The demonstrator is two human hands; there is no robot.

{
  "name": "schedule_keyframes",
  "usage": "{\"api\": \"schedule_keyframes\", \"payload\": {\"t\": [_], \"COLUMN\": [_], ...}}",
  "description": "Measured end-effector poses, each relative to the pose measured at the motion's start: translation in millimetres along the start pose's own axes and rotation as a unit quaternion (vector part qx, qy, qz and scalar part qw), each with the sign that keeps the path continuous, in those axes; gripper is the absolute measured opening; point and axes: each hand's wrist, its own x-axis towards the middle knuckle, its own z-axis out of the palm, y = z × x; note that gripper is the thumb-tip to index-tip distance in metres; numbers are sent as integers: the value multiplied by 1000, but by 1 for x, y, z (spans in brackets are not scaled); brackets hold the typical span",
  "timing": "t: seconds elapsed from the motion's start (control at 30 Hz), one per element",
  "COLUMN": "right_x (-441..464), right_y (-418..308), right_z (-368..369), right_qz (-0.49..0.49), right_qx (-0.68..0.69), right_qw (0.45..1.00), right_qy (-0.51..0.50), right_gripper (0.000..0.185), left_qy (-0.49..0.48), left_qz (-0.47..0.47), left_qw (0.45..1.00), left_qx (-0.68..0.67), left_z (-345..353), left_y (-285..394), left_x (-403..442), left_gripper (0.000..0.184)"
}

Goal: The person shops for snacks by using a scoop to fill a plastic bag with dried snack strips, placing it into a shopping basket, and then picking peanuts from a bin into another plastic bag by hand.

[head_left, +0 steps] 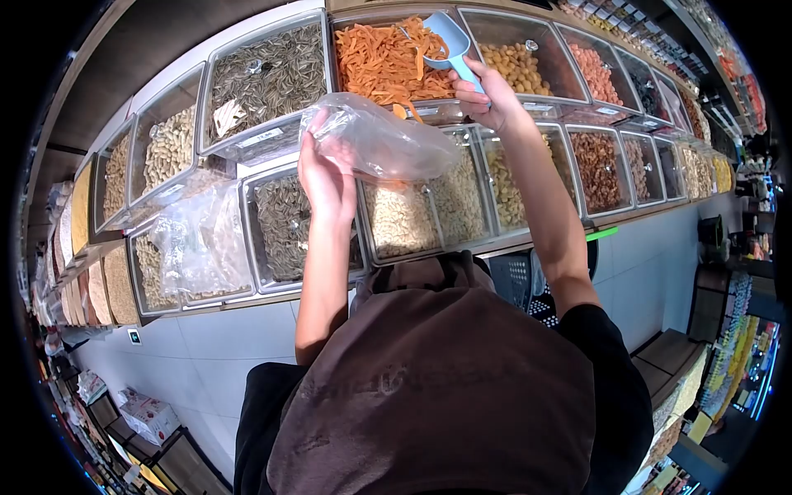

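Observation:
A clear plastic bag [388,142] hangs from my left hand [327,177], whose fingers are inside or behind its open edge. My right hand [488,92] grips the handle of a light blue scoop [450,40]. The scoop is over the bin of orange dried strips [375,62], with a few strips at its mouth. Below the scoop, a few orange pieces show at the bin's front edge, beside the bag.
Bins of sunflower seeds [268,74], peanuts [171,148] and round tan nuts [516,68] flank the orange strips. A lower row holds pale seeds [402,219] and walnuts [600,169]. Another clear bag [202,235] lies at the lower left. A dark basket [513,276] stands below the counter.

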Motion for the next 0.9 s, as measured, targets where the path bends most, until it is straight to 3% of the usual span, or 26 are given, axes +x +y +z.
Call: {"api": "schedule_keyframes", "payload": {"t": [0.1, 0.23, 0.3, 0.4, 0.53, 0.6, 0.77, 0.8, 0.83, 0.9], "right_x": [-19, -58, -71, -88, -119, -133, -150, -150, -150, -147], "right_y": [-8, -10, -7, 3, 13, 19, 34, 36, 39, 49], "right_z": [15, 56, 69, 79, 92, 93, 86, 86, 83, 77], "right_qz": [-11, -2, 10, 87, 142, 166, 227, 238, 238, 245], "right_qx": [-22, -76, -74, -20, -56, -65, -99, -115, -115, -107], "right_qw": [998, 996, 996, 988, 982, 980, 967, 963, 963, 963], "right_qy": [-55, -45, -56, -127, -114, -89, -55, -46, -45, -36], "right_gripper": [38, 40, 43, 47, 46, 49, 49, 47, 47, 45], "left_qy": [8, 25, 69, 46, 99, 120, 126, 128, 128, 83], "left_qz": [26, 57, 38, -20, -32, -34, -40, -36, -36, 6], "left_qw": [998, 998, 997, 997, 979, 978, 980, 980, 980, 979], "left_qx": [52, 32, 19, 57, 178, 166, 147, 149, 150, 185], "left_z": [-4, -3, 1, -10, -2, 8, -9, -9, -10, -10], "left_y": [1, 14, 20, 28, 35, 36, 31, 31, 32, 33], "left_x": [-6, -13, -20, -27, -38, -41, -36, -36, -36, -38], "left_gripper": [35, 29, 27, 21, 20, 19, 28, 42, 42, 43]}}
